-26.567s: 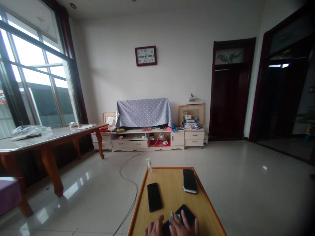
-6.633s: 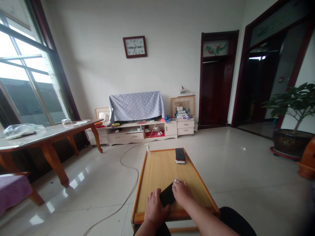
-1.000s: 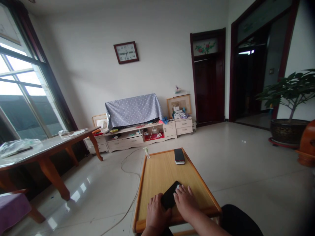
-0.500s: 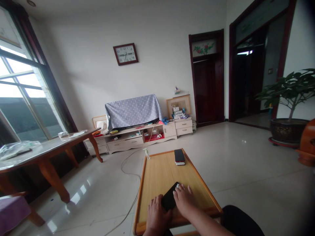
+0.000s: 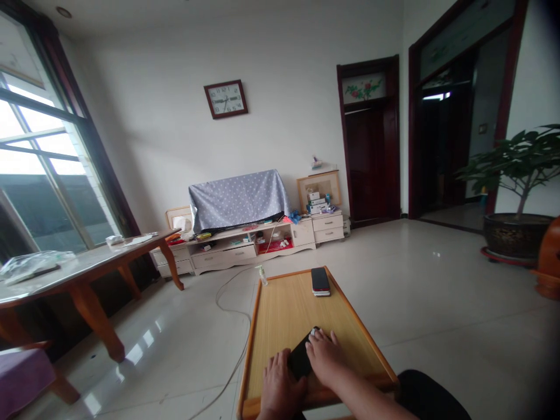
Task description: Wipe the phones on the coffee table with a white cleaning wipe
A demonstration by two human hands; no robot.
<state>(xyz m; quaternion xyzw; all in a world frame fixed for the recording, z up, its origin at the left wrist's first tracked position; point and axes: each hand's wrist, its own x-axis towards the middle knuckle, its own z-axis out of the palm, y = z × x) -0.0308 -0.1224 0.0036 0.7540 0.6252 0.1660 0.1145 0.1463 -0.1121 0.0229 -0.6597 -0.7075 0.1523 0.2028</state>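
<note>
We face a pale wall [image 5: 284, 111] at twelve o'clock, with a framed clock [image 5: 226, 99] at eleven and a dark red door [image 5: 371, 163] at two; daylight enters our window [image 5: 48, 151] at ten, a potted plant [image 5: 518, 233] stands at three, and glossy floor tiles [image 5: 429, 291] shine at four

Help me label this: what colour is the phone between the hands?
The phone looks black in the head view.

Room between apparent phone [image 5: 300, 360] and bottle [image 5: 263, 277]

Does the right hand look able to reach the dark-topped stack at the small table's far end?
Probably yes, perhaps by leaning: bare tabletop separates the stack from the right hand, now at the black phone.
</note>
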